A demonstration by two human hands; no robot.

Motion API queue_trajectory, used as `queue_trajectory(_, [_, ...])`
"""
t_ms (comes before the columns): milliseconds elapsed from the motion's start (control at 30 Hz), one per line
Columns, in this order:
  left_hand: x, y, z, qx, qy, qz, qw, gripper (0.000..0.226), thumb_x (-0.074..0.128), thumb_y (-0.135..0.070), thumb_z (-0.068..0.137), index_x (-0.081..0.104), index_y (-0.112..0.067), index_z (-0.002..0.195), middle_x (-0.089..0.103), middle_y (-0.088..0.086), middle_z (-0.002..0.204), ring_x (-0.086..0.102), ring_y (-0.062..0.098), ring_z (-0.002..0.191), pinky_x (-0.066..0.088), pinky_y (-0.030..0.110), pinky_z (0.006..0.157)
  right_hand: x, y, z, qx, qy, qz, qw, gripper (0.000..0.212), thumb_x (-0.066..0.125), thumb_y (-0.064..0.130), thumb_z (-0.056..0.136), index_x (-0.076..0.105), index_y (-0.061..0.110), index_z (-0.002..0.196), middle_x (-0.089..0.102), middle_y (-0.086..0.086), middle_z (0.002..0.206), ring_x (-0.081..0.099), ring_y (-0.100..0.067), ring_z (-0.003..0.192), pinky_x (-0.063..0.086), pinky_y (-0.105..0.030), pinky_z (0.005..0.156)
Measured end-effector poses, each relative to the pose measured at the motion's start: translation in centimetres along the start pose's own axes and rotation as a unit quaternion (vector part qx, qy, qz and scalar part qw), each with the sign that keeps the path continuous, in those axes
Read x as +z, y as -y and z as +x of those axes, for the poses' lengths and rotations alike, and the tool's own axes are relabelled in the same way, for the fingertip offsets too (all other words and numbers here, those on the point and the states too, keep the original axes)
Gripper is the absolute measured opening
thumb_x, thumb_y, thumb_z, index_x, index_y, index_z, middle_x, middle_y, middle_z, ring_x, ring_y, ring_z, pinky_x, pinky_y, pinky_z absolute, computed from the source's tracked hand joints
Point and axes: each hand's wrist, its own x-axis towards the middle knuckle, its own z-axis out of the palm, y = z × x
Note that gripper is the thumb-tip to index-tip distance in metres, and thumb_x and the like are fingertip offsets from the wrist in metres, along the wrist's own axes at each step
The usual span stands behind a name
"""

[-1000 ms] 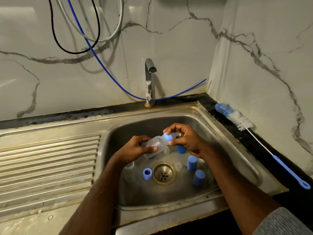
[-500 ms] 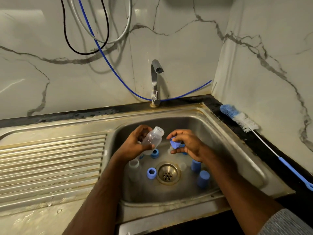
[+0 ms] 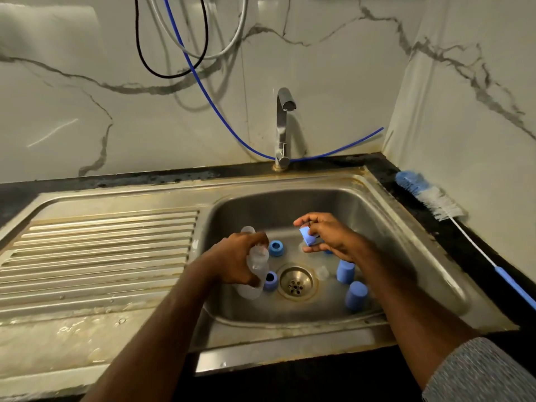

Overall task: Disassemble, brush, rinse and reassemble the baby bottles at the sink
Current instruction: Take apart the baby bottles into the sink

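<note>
Here the left hand point(image 3: 235, 261) has its fingers closed round a clear bottle point(image 3: 256, 261) low in the sink point(image 3: 406, 242). The right hand point(image 3: 330, 237) pinches a blue collar point(image 3: 307, 236). Two blue rings point(image 3: 276, 248) and two blue caps point(image 3: 345, 271) crowd the drain point(image 3: 295, 281). A bottle brush point(image 3: 429, 195) lies on the dark surface point(image 3: 475, 248), right.

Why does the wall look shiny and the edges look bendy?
Head view: the marble wall shows a pale glare patch at top left; the wide lens bows the sink rim and counter edges; the tap casts a soft shadow on the wall; the bottle in the left hand looks slightly blurred.
</note>
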Motion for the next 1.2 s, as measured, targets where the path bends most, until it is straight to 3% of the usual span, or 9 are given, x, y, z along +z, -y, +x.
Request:
queue_trajectory(100, [0.6, -0.4, -0.2, -0.018, 0.039, 0.095, 0.995, 0.076, 0.089, -0.044, 0.059, 0.047, -0.044, 0.122, 0.056, -0.005, 0.127, 0.057, 0.022, 0.114, 0.053, 0.044, 0.095, 0.0, -0.2, -0.1, 0.000, 0.012, -0.011, 1.000, 0.035, 0.044, -0.005, 0.093, 0.070, 0.014, 0.106, 0.056, -0.012, 0.115, 0.062, -0.031, 0.103, 0.059, -0.051, 0.089])
queue_trajectory(267, [1.2, -0.6, -0.2, -0.059, 0.051, 0.166, 0.983, 0.072, 0.093, -0.044, 0.057, 0.051, -0.039, 0.115, 0.057, -0.007, 0.121, 0.058, 0.020, 0.107, 0.050, 0.037, 0.084, 0.0, -0.5, -0.3, -0.019, 0.035, -0.037, 0.999, 0.031, 0.050, -0.003, 0.095, 0.069, 0.014, 0.112, 0.059, -0.010, 0.112, 0.064, -0.031, 0.105, 0.059, -0.051, 0.088])
queue_trajectory(667, [3.0, -0.6, -0.3, -0.051, 0.114, 0.266, 0.956, 0.075, 0.095, -0.041, 0.059, 0.053, -0.036, 0.121, 0.057, -0.003, 0.124, 0.061, 0.020, 0.106, 0.051, 0.037, 0.087, -0.1, -0.7, -0.3, -0.054, 0.051, -0.033, 0.997, 0.021, 0.070, 0.001, 0.089, 0.070, 0.013, 0.106, 0.065, -0.015, 0.113, 0.072, -0.029, 0.099, 0.062, -0.044, 0.084])
queue_trajectory(833, [3.5, -0.2, -0.5, -0.048, 0.103, 0.266, 0.957, 0.065, 0.093, -0.038, 0.064, 0.055, -0.036, 0.117, 0.055, 0.000, 0.126, 0.062, 0.021, 0.106, 0.050, 0.036, 0.087, -0.2, -0.7, -0.7, -0.058, 0.055, -0.044, 0.996, 0.023, 0.071, 0.000, 0.088, 0.070, 0.009, 0.109, 0.066, -0.014, 0.111, 0.072, -0.028, 0.098, 0.062, -0.041, 0.082])
queue_trajectory(1033, [3.0, -0.3, -0.6, -0.048, 0.102, 0.241, 0.964, 0.071, 0.095, -0.053, 0.052, 0.057, -0.039, 0.111, 0.058, -0.006, 0.118, 0.062, 0.020, 0.102, 0.046, 0.033, 0.076, 0.0, -0.8, -0.7, -0.061, 0.066, -0.040, 0.995, 0.022, 0.072, -0.001, 0.087, 0.071, 0.008, 0.107, 0.067, -0.016, 0.110, 0.074, -0.027, 0.094, 0.062, -0.039, 0.080])
queue_trajectory(1200, [2.3, -0.3, -0.2, -0.063, 0.118, 0.170, 0.976, 0.072, 0.092, -0.060, 0.052, 0.059, -0.040, 0.112, 0.058, -0.011, 0.114, 0.057, 0.015, 0.101, 0.051, 0.036, 0.085, 0.0, -0.9, -0.6, -0.057, 0.088, -0.029, 0.994, 0.029, 0.074, -0.005, 0.083, 0.072, 0.008, 0.109, 0.068, -0.015, 0.113, 0.073, -0.027, 0.098, 0.062, -0.041, 0.083])
